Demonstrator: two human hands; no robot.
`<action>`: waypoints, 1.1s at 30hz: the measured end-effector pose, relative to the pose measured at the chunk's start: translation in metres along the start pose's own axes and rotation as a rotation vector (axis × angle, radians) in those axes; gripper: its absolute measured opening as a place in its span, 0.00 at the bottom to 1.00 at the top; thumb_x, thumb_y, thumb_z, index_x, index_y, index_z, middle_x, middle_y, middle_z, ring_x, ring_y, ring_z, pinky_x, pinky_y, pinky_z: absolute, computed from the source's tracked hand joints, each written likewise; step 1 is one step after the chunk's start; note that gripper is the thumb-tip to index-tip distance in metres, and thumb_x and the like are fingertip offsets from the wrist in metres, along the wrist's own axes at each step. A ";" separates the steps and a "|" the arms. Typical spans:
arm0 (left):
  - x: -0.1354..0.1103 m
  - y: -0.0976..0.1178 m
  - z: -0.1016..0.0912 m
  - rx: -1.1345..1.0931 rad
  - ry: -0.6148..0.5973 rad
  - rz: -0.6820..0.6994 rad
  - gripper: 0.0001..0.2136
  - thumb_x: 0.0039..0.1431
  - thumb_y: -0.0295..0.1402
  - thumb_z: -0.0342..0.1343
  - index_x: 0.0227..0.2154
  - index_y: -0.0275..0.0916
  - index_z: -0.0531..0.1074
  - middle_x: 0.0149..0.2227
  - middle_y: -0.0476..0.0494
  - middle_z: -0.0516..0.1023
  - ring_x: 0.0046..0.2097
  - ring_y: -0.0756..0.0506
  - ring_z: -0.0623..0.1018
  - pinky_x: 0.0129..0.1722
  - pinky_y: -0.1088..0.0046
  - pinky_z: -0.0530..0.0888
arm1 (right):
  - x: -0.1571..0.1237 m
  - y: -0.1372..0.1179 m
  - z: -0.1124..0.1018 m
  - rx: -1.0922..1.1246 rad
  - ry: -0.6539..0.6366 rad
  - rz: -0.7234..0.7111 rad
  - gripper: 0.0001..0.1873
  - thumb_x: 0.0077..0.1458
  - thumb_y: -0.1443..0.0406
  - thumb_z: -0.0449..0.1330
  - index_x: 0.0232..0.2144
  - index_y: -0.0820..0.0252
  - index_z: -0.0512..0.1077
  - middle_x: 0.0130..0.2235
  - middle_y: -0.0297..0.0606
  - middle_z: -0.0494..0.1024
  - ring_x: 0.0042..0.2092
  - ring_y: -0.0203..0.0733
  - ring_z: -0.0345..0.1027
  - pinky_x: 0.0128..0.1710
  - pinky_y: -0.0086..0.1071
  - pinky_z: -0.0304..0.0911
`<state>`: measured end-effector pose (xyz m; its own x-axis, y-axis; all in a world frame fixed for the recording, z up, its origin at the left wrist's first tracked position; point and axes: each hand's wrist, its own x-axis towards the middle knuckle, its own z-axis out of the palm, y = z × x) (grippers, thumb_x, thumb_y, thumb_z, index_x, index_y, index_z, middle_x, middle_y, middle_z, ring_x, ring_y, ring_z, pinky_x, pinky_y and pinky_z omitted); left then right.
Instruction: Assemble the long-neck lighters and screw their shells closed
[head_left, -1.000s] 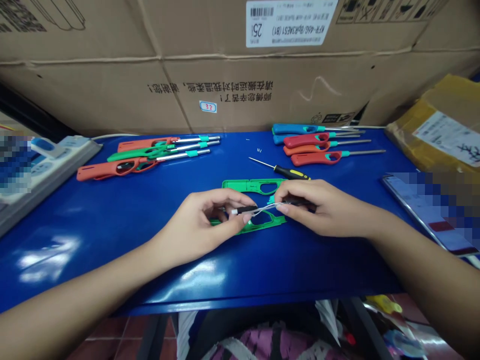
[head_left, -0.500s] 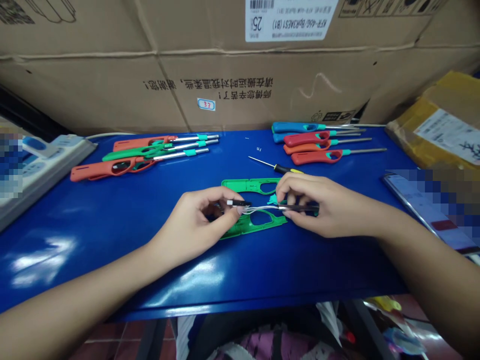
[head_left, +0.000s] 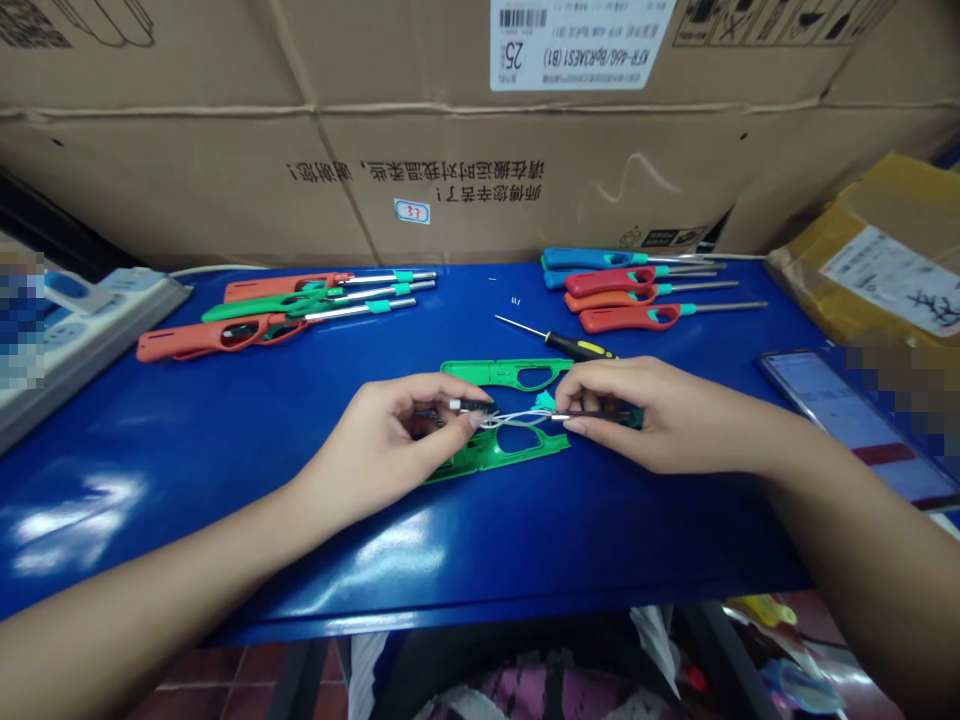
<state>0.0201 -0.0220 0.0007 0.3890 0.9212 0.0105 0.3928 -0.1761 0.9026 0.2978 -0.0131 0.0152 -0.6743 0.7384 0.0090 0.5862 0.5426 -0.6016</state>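
While a small black piece with a white end (head_left: pixel 471 405) is pinched by the left hand (head_left: pixel 397 432), its thumb and index fingertip are brought almost together, and the remaining fingers are curled in behind, partly hidden. By the right hand (head_left: pixel 637 412), a slim dark rod (head_left: pixel 596 414) is gripped near its inner end, with the thumb pressed close to the index finger; the rod's outer end is reached under the palm. Between the two sets of fingertips, thin white wires (head_left: pixel 516 417) are strung across a short gap.

Measured from that gap, one green shell half (head_left: pixel 480 374) is laid at twelve o'clock, and another green shell half (head_left: pixel 487 458) is set between six and seven, partly covered by the left fingers. A teal piece (head_left: pixel 545 401) is seen near two o'clock, close to the right fingertips. Between one and two, a screwdriver (head_left: pixel 581 346) is placed, with assembled lighters (head_left: pixel 619 319) grouped farther out. At ten o'clock, three more lighters (head_left: pixel 199 341) are lined up; at three, a phone (head_left: pixel 832 412) is laid.
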 end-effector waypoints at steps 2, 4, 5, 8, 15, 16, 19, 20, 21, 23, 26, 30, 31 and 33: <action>0.000 -0.002 -0.002 0.092 -0.045 0.013 0.10 0.60 0.36 0.62 0.40 0.37 0.82 0.31 0.45 0.82 0.28 0.51 0.76 0.27 0.78 0.73 | -0.001 0.001 -0.001 0.010 -0.030 -0.002 0.06 0.63 0.61 0.60 0.40 0.56 0.73 0.37 0.34 0.78 0.35 0.36 0.67 0.34 0.31 0.61; -0.001 -0.002 -0.004 0.167 -0.088 0.026 0.10 0.60 0.36 0.62 0.40 0.38 0.83 0.32 0.45 0.82 0.29 0.50 0.77 0.28 0.77 0.73 | -0.001 0.002 -0.001 0.011 -0.046 -0.004 0.05 0.62 0.62 0.60 0.39 0.56 0.73 0.38 0.35 0.78 0.36 0.37 0.68 0.35 0.31 0.61; -0.001 -0.002 -0.005 0.187 -0.103 0.033 0.10 0.60 0.36 0.62 0.40 0.38 0.83 0.33 0.44 0.83 0.30 0.50 0.77 0.28 0.77 0.73 | -0.002 0.003 -0.001 0.008 -0.048 -0.001 0.05 0.62 0.62 0.61 0.38 0.56 0.74 0.38 0.35 0.79 0.36 0.37 0.68 0.34 0.31 0.61; -0.001 0.000 -0.006 0.212 -0.128 0.067 0.09 0.60 0.34 0.62 0.40 0.39 0.83 0.35 0.44 0.82 0.30 0.51 0.77 0.27 0.79 0.72 | -0.002 0.004 -0.001 0.005 -0.063 0.006 0.05 0.62 0.62 0.60 0.39 0.56 0.74 0.38 0.35 0.79 0.36 0.37 0.69 0.35 0.31 0.61; -0.002 -0.003 -0.006 0.309 -0.143 0.207 0.07 0.60 0.29 0.62 0.40 0.37 0.82 0.35 0.47 0.76 0.26 0.57 0.72 0.24 0.83 0.69 | -0.002 0.005 -0.002 -0.005 -0.106 -0.078 0.06 0.64 0.64 0.59 0.39 0.56 0.77 0.41 0.36 0.81 0.42 0.39 0.74 0.42 0.32 0.64; -0.002 -0.003 -0.006 0.323 -0.146 0.222 0.07 0.60 0.28 0.61 0.40 0.37 0.82 0.36 0.47 0.76 0.26 0.57 0.71 0.24 0.83 0.69 | -0.002 0.004 -0.002 -0.025 -0.099 -0.087 0.07 0.63 0.65 0.59 0.38 0.56 0.78 0.40 0.36 0.81 0.41 0.39 0.74 0.41 0.32 0.64; -0.003 -0.005 -0.006 0.362 -0.154 0.258 0.08 0.61 0.28 0.61 0.41 0.37 0.82 0.38 0.46 0.76 0.26 0.58 0.71 0.25 0.83 0.70 | -0.002 0.003 -0.004 -0.111 -0.073 -0.116 0.08 0.63 0.65 0.58 0.38 0.57 0.79 0.39 0.37 0.82 0.39 0.40 0.74 0.38 0.33 0.64; -0.003 -0.005 -0.005 0.372 -0.156 0.268 0.08 0.61 0.28 0.61 0.41 0.37 0.81 0.38 0.46 0.77 0.27 0.57 0.72 0.25 0.83 0.70 | -0.002 0.003 -0.004 -0.141 -0.064 -0.125 0.09 0.64 0.65 0.58 0.38 0.57 0.79 0.39 0.37 0.82 0.39 0.41 0.75 0.38 0.33 0.64; -0.003 -0.005 -0.005 0.379 -0.158 0.275 0.08 0.62 0.28 0.60 0.42 0.38 0.81 0.39 0.46 0.77 0.27 0.57 0.73 0.25 0.83 0.70 | -0.003 0.004 -0.004 -0.168 -0.055 -0.131 0.09 0.64 0.65 0.58 0.38 0.57 0.80 0.39 0.38 0.82 0.39 0.41 0.75 0.37 0.33 0.65; -0.002 -0.005 -0.004 0.388 -0.158 0.287 0.08 0.63 0.29 0.60 0.42 0.38 0.81 0.40 0.45 0.77 0.27 0.57 0.73 0.25 0.82 0.71 | -0.003 0.006 -0.004 -0.210 -0.041 -0.136 0.10 0.65 0.63 0.58 0.39 0.56 0.80 0.39 0.38 0.82 0.39 0.42 0.75 0.38 0.33 0.65; -0.002 -0.005 -0.004 0.396 -0.153 0.304 0.08 0.64 0.29 0.59 0.42 0.38 0.81 0.40 0.45 0.77 0.28 0.56 0.74 0.26 0.82 0.72 | -0.003 0.009 -0.004 -0.244 -0.007 -0.136 0.10 0.65 0.64 0.58 0.40 0.56 0.80 0.41 0.40 0.82 0.40 0.43 0.75 0.39 0.34 0.66; -0.002 -0.007 -0.004 0.410 -0.145 0.357 0.08 0.65 0.29 0.58 0.43 0.37 0.81 0.40 0.45 0.77 0.31 0.55 0.76 0.29 0.82 0.74 | -0.003 0.011 -0.002 -0.255 0.026 -0.147 0.11 0.65 0.65 0.58 0.45 0.54 0.80 0.43 0.39 0.83 0.41 0.43 0.76 0.40 0.35 0.66; -0.002 -0.007 -0.004 0.415 -0.146 0.362 0.08 0.65 0.29 0.58 0.43 0.37 0.80 0.40 0.45 0.78 0.31 0.55 0.76 0.30 0.82 0.75 | -0.002 0.011 -0.002 -0.260 0.009 -0.150 0.12 0.65 0.65 0.58 0.45 0.54 0.80 0.43 0.39 0.82 0.41 0.43 0.76 0.40 0.34 0.66; -0.003 -0.008 -0.004 0.423 -0.150 0.371 0.08 0.66 0.28 0.57 0.44 0.37 0.80 0.41 0.45 0.78 0.31 0.55 0.76 0.31 0.81 0.75 | -0.002 0.011 -0.002 -0.280 -0.030 -0.154 0.13 0.65 0.66 0.57 0.44 0.53 0.81 0.43 0.38 0.82 0.40 0.42 0.75 0.39 0.33 0.66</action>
<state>0.0130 -0.0220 -0.0049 0.6659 0.7176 0.2042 0.4942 -0.6293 0.5999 0.3067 -0.0082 0.0100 -0.7752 0.6292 0.0566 0.5743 0.7392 -0.3517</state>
